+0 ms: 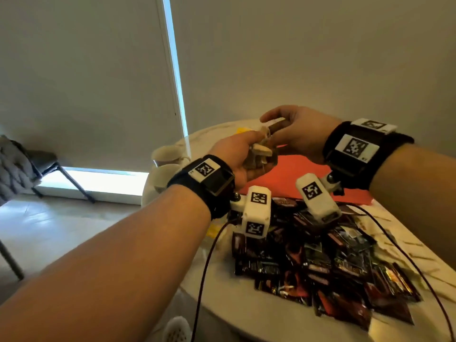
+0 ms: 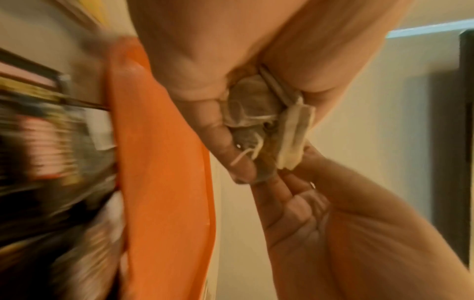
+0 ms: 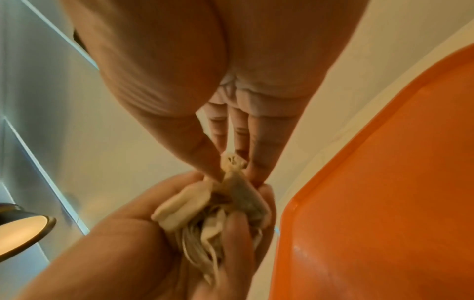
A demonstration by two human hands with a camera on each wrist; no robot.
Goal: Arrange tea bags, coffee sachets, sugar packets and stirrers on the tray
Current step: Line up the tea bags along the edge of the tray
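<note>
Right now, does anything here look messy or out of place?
Yes. The tea bags in the left hand are a tangled bunch, strings knotted together. The sachets lie in a loose heap on the table, beside the orange tray.

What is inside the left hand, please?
The left hand grips a bunch of tea bags with tangled strings and paper tags. The right hand pinches one bag's top. The fingers cover the bunch, so the count is hidden.

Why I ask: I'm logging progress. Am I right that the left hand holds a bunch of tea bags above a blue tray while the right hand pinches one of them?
Not quite: the tray is orange, not blue, as the head view shows. The rest holds: the left hand holds a bunch of tea bags, and the right hand pinches one.
</note>
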